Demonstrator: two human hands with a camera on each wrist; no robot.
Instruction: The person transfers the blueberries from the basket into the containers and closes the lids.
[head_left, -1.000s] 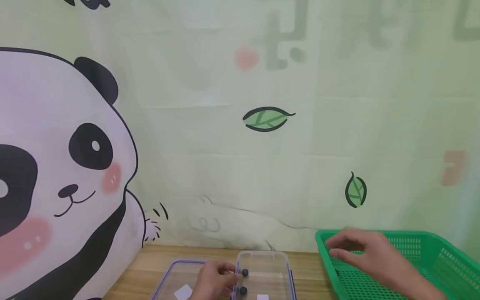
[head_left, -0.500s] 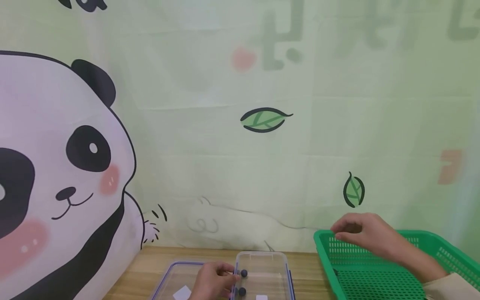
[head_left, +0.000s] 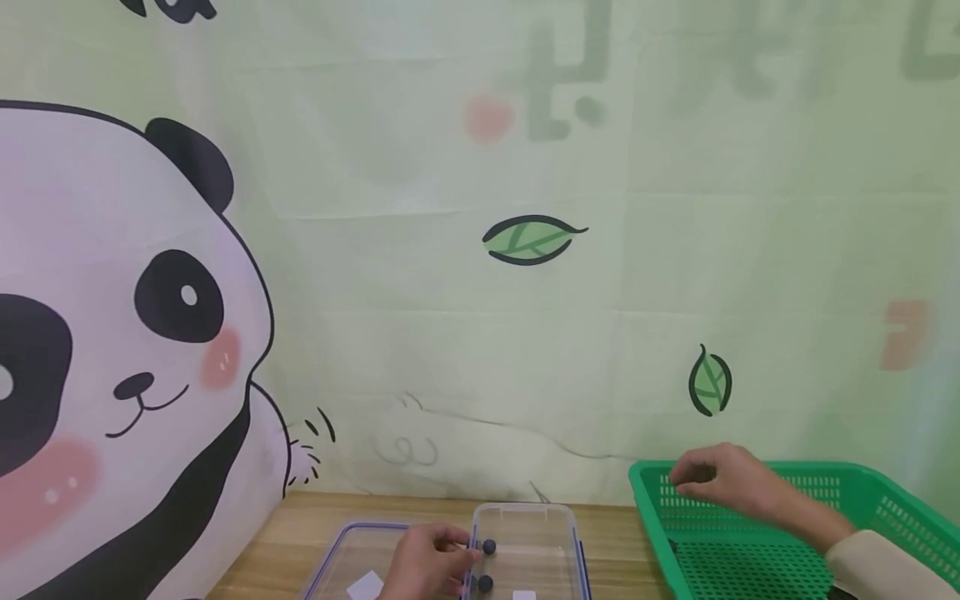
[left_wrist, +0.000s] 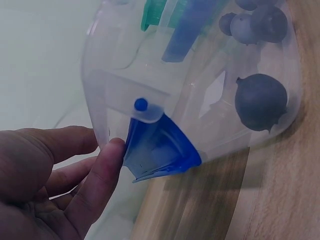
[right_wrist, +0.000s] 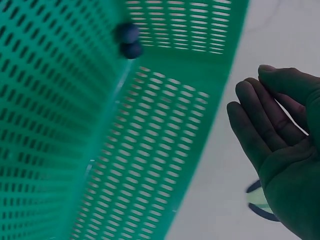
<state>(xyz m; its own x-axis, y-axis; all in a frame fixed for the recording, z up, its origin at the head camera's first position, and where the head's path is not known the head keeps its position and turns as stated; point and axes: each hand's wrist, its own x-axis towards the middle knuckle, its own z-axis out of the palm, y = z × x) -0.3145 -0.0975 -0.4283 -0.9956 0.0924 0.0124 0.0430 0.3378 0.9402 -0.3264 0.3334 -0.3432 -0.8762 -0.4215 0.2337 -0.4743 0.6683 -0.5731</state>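
Observation:
My left hand (head_left: 429,560) pinches the rim of a clear plastic box (head_left: 534,533) by its left side. Up close in the left wrist view, thumb and finger grip the wall beside a blue latch (left_wrist: 160,150). Several blueberries (left_wrist: 261,102) lie inside that box along with a small white piece (head_left: 524,595). Above the left part of a green basket (head_left: 651,508) hovers my right hand (head_left: 731,479), its fingers loosely bent and nothing between them. Two blueberries (right_wrist: 128,34) sit in the basket's corner in the right wrist view.
Left of the box lies another clear item with a blue rim (head_left: 348,533), a white square (head_left: 365,586) on it. All stand on a wooden table (head_left: 615,533). Behind hangs a pale green cloth (head_left: 420,333) printed with a panda and leaves.
My right hand has risen from near the basket's left rim, then dipped slightly, moving a little to the right. My left hand keeps its place at the box.

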